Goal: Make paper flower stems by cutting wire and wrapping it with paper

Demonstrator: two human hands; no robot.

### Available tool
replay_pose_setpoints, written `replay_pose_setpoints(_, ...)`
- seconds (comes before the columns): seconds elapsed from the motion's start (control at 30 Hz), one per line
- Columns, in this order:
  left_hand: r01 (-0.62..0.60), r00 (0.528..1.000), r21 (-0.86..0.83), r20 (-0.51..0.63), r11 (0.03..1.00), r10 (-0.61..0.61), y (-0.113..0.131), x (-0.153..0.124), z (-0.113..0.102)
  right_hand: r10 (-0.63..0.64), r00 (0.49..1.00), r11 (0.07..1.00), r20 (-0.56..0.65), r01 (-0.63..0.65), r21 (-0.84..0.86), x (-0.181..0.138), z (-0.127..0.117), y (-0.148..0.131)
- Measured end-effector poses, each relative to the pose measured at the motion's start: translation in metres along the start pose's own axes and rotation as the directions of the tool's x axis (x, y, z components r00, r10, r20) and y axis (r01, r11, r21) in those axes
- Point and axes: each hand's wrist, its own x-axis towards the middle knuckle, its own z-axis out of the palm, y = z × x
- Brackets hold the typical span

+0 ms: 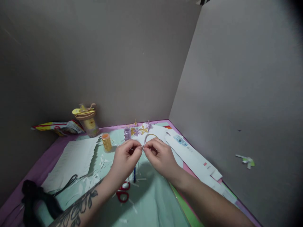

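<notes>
We've got a thin strand [142, 148] pinched up between both hands, roughly over the middle of the mat, and it's too small for us to tell much more about it. Our left hand [125, 158] grips it with thumb and forefinger, and our right hand [161, 156] does the same, fingertips almost meeting. Just behind our right fingers there's a curved hoop [151, 135], partly hidden, then some gold and lilac star-shaped pieces [143, 129]. A lilac spool [127, 134] and a yellow-orange one sit beyond our left hand. Below our hands we've got a blue stick-like thing [134, 175] and red-handled scissors [122, 193] lying on the pale green mat [151, 201]. Farther out: a lidded cup [89, 123] and a shiny packet [62, 128] at back left, a long white box [193, 154] to the right.
</notes>
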Motion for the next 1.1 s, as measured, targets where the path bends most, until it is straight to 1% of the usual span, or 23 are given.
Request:
replay_pose_setpoints(0.13,-0.161,0.987,0.124,0.003,0.979,0.162,-0.002,-0.002,0.001,-0.011,1.0,1.0,-0.008,0.011,-0.016,0.001,0.001,0.001)
replay_pose_setpoints(0.27,-0.277,0.961,0.189,0.061,0.942,0.27,-0.005,-0.003,0.002,-0.023,1.0,0.999,0.003,0.023,-0.025,0.001,0.0,0.0)
replay_pose_setpoints(0.43,-0.324,0.945,0.239,0.129,0.915,0.301,-0.006,-0.004,0.001,-0.003,1.0,1.0,0.005,0.003,-0.005,0.002,0.001,-0.001)
replay_pose_setpoints(0.57,-0.311,0.948,0.211,0.134,0.927,0.288,-0.006,-0.003,0.001,0.106,0.994,0.992,0.026,-0.108,0.07,0.004,0.0,0.003)
replay_pose_setpoints(0.63,-0.286,0.956,0.172,0.121,0.943,0.268,-0.006,-0.003,0.001,0.172,0.984,0.975,0.041,-0.176,0.137,0.005,0.0,0.006)
replay_pose_setpoints(0.7,-0.232,0.971,0.133,0.095,0.964,0.221,-0.006,-0.002,0.002,0.232,0.972,0.949,0.038,-0.235,0.21,0.006,0.001,0.009)
replay_pose_setpoints(0.77,-0.144,0.988,0.083,0.067,0.986,0.139,-0.008,-0.001,0.003,0.278,0.96,0.924,0.023,-0.273,0.267,0.007,0.002,0.012)
replay_pose_setpoints(0.87,0.01,0.998,-0.053,0.066,0.999,-0.007,-0.009,0.001,0.007,0.29,0.957,0.916,-0.021,-0.271,0.297,0.008,0.004,0.013)
replay_pose_setpoints(0.97,0.126,0.988,-0.23,0.114,0.965,-0.102,-0.012,0.002,0.012,0.258,0.963,0.936,-0.079,-0.23,0.265,0.007,0.005,0.012)
replay_pose_setpoints(1.1,0.261,0.96,-0.459,0.215,0.849,-0.179,-0.015,0.0,0.021,0.182,0.972,0.971,-0.148,-0.154,0.183,0.004,0.007,0.012)
